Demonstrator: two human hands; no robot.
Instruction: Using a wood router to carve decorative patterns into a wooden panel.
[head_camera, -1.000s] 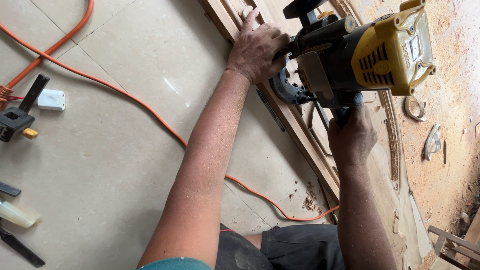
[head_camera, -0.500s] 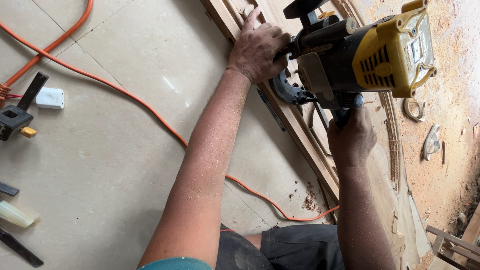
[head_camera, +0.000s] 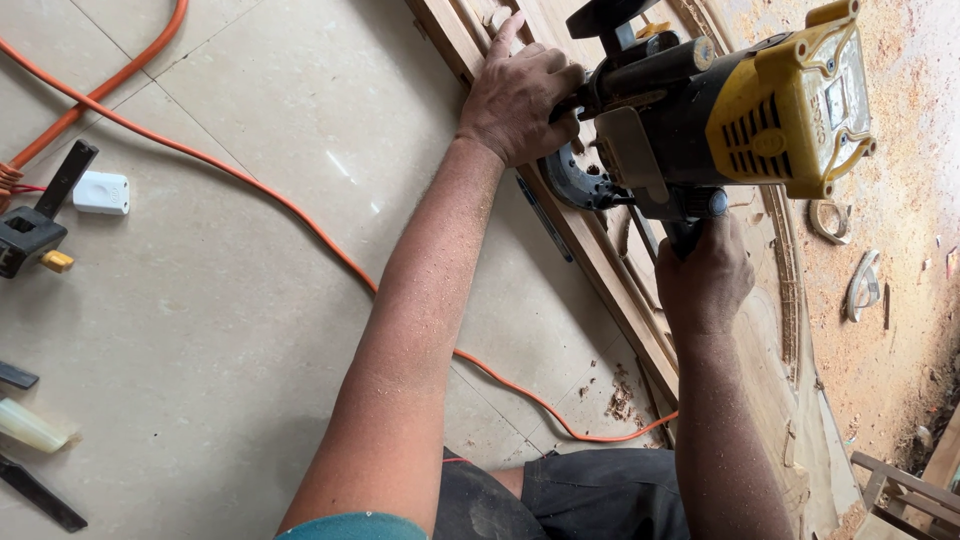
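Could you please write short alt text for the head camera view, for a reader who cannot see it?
A person grips a yellow and black power router with both hands, left hand and right hand each on a side handle, over a carved wooden panel dusted with sawdust. An orange power cord crosses the tiled floor on the left.

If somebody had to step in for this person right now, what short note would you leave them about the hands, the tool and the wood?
Left hand: wrapped around the black side handle of the yellow and black router.
Right hand: gripping the handle on the near side, below the motor body.
The router stands on the carved wooden panel lying on the floor, at its long straight edge.
Orange cable crosses the tiles to the left and loops near the person's knees.
Done: curved grooves are already cut in the panel; sawdust covers the floor on the right.
Left: I cannot tell how much of the edge remains uncut.
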